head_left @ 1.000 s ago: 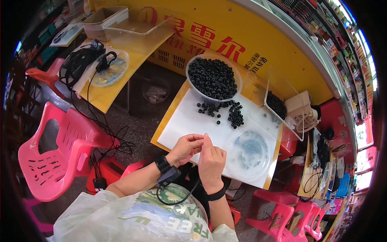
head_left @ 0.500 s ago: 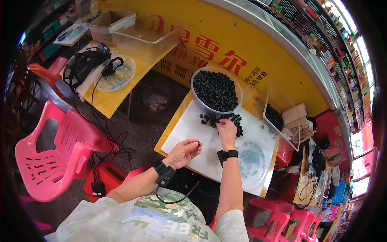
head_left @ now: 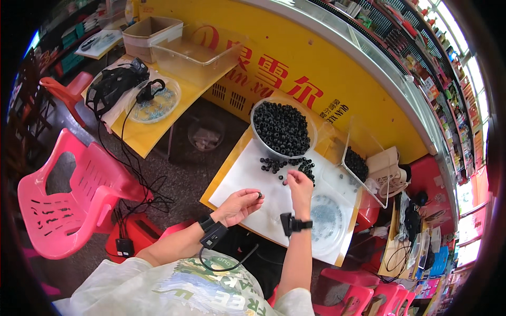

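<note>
The right hand (head_left: 300, 185) has drawn back from loose black beads (head_left: 273, 165) at its ten o'clock, contents unclear; the left hand (head_left: 235, 207) pinches a dark bead (head_left: 260, 195) at two o'clock, which slack fingertips could drop.

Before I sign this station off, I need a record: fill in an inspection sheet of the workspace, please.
Surface: white sheet on a yellow table.
Job's things: clear tub of black beads; loose beads on the sheet.
Clutter: clear bin, round tray with pale blue bits.
Hands: left hand pinches a dark bead; right hand by the loose beads, hold unclear.
Cables: tangled black cables beside a pink chair.
Surroundings: yellow panel, stocked shelves.
</note>
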